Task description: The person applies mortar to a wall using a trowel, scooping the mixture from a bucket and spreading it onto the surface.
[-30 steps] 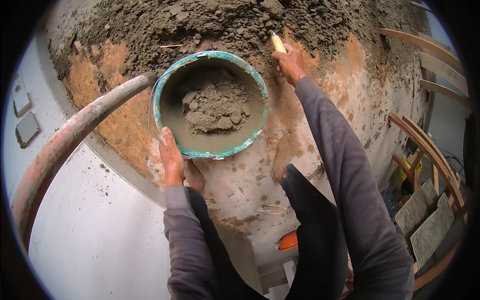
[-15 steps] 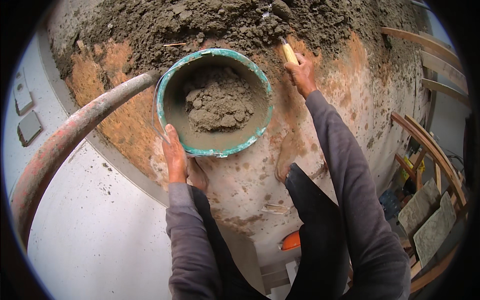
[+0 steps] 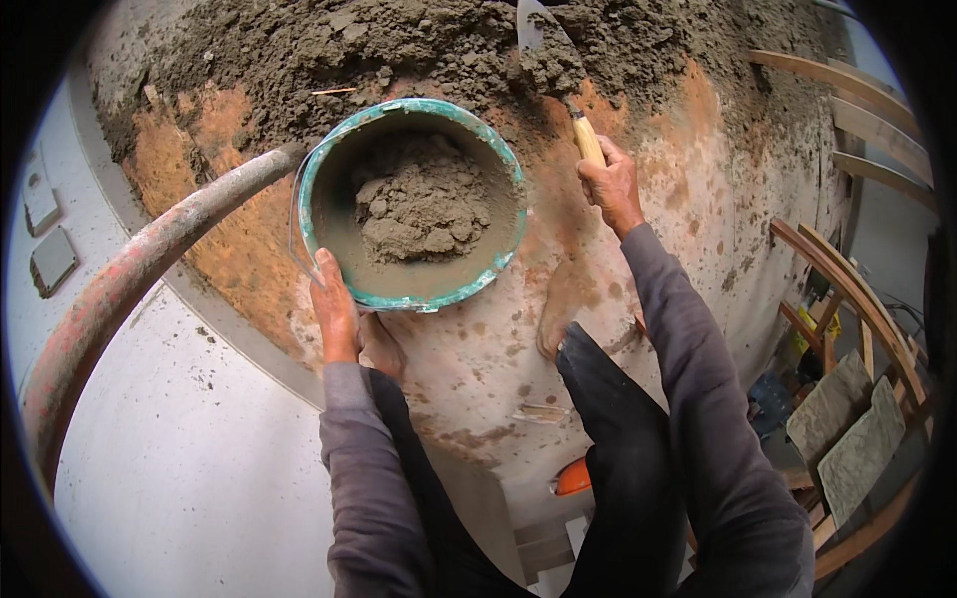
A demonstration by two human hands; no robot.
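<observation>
A teal-rimmed bucket (image 3: 510, 239) stands before me, partly filled with crumbly grey-brown mortar (image 3: 424, 204). My left hand (image 3: 335, 311) grips its near left side, thumb at the rim and fingers hidden below. A thin wire handle (image 3: 293, 224) hangs along that side. To the right of the bucket, my right hand (image 3: 610, 184) is closed around the wooden handle of a trowel (image 3: 588, 140). The trowel's metal blade carries a clump of mortar and lies at the edge of the large mortar heap (image 3: 399, 45) beyond the bucket.
A thick, red-stained pole (image 3: 169, 224) curves in from the left, ending beside the bucket. Wooden slats (image 3: 847, 264) and grey slabs (image 3: 862, 448) stand at the right. An orange object (image 3: 572, 477) lies near my legs. My bare feet (image 3: 553, 309) are on the mortar-spattered board.
The trowel has come back toward me, and its blade now shows with mortar on it. My left hand keeps its hold on the bucket.
</observation>
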